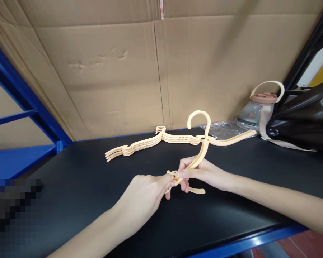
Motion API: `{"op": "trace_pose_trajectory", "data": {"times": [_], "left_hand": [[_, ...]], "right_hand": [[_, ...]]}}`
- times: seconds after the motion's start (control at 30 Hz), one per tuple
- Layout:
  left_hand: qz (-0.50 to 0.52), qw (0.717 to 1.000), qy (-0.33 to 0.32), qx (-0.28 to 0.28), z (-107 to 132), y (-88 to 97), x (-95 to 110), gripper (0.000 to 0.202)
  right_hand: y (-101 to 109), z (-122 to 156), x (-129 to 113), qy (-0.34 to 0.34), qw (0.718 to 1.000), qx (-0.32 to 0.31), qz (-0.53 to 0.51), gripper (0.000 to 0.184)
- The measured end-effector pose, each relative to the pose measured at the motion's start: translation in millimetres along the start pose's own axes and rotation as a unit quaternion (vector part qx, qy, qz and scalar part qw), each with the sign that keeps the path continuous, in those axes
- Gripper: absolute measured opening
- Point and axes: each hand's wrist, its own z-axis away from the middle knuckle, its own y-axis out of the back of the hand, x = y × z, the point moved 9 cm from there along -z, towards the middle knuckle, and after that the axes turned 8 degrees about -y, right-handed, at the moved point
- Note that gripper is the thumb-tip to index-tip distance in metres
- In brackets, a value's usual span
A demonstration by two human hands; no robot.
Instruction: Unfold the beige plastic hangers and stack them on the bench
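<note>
A cream plastic clothes hanger (204, 152) is held up over the black tabletop, its hook upward and one arm stretching out to the right. My right hand (201, 173) is closed around its lower left arm, thumb on top. My left hand (148, 193) pinches at the end of that same arm, where a smaller curved cream hanger piece (197, 191) shows behind and below the fingers. Fingertips hide most of the joint between the two parts. Farther back lies a stack of several matching hangers (148, 144), nested together.
A clear bottle (251, 113) with a pinkish lid and strap stands at the back right, near crumpled clear plastic (223, 129) and a shiny black bag (307, 114). Cardboard (110, 79) walls the back. A blue metal frame (29, 96) rises at left.
</note>
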Motion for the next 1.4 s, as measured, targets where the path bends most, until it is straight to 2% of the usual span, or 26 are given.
{"op": "trace_pose_trajectory", "data": {"times": [0.27,0.47,0.57,0.87,1.17,1.3,1.4], "left_hand": [[-0.044,0.998,0.036,0.005,-2,3.3,2,0.020],[-0.081,0.994,0.004,0.077,3,7.3,10,0.021],[-0.087,0.992,-0.013,0.089,4,9.2,14,0.025],[0.035,0.998,0.028,0.049,3,11.0,11,0.019],[0.080,0.995,0.043,0.035,-1,5.0,1,0.022],[0.157,0.984,0.056,0.058,0,8.8,-3,0.020],[0.259,0.961,0.077,0.061,-1,8.0,-9,0.019]], "right_hand": [[3,-3,-1,0.004,1.000,0.017,-0.015,0.024],[3,-2,0,-0.005,0.999,0.012,-0.033,0.024],[2,-2,-1,-0.007,1.000,0.012,-0.024,0.027],[2,1,-6,0.011,1.000,0.003,-0.009,0.023],[5,2,-8,0.017,0.999,0.027,0.001,0.024],[6,4,-14,0.040,0.999,0.031,-0.006,0.023],[8,6,-18,0.059,0.997,0.040,-0.007,0.023]]}}
